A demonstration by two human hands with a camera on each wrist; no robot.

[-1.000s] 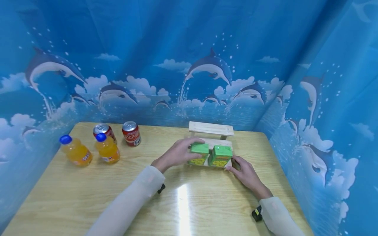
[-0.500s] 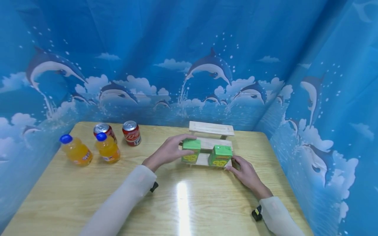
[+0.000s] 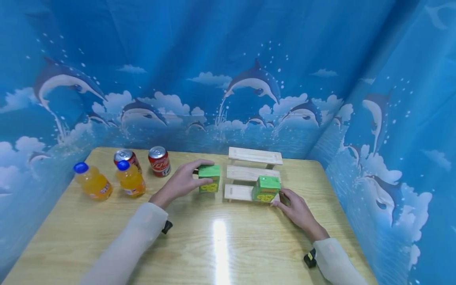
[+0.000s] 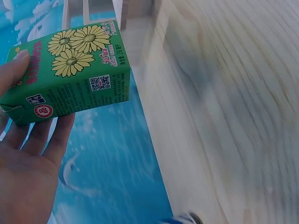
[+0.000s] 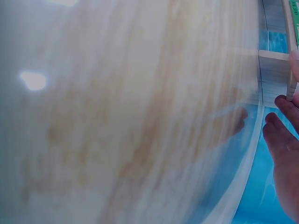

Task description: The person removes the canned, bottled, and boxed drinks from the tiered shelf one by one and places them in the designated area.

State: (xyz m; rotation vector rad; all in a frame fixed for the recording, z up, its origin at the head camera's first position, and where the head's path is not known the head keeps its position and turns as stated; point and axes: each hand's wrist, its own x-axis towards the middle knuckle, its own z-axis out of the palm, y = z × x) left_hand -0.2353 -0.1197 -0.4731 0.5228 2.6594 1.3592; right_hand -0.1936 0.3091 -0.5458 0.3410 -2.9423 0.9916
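My left hand [image 3: 182,182] grips a green drink carton [image 3: 209,171] left of a small three-step wooden rack [image 3: 253,172]. In the left wrist view the carton [image 4: 79,70] shows yellow daisy-like flowers, with the thumb on one face and fingers behind and under it. A second green carton [image 3: 267,187] stands on the right part of the rack's lowest step. At that step's right end, my right hand [image 3: 297,209] pinches the rack's edge between thumb and fingers. The right wrist view catches the rack's end [image 5: 274,77] beside the fingertips.
Two orange drink bottles with blue caps, one at the far left [image 3: 93,184] and one beside it [image 3: 130,181], stand on the wooden table [image 3: 192,245]. Behind them are two red soda cans [image 3: 159,162]. A blue dolphin curtain [image 3: 199,71] rises behind and beside the table.
My left hand has carried one carton leftward off the rack's lowest step to beside the rack. My right hand, the second carton and the rack have stayed in place.
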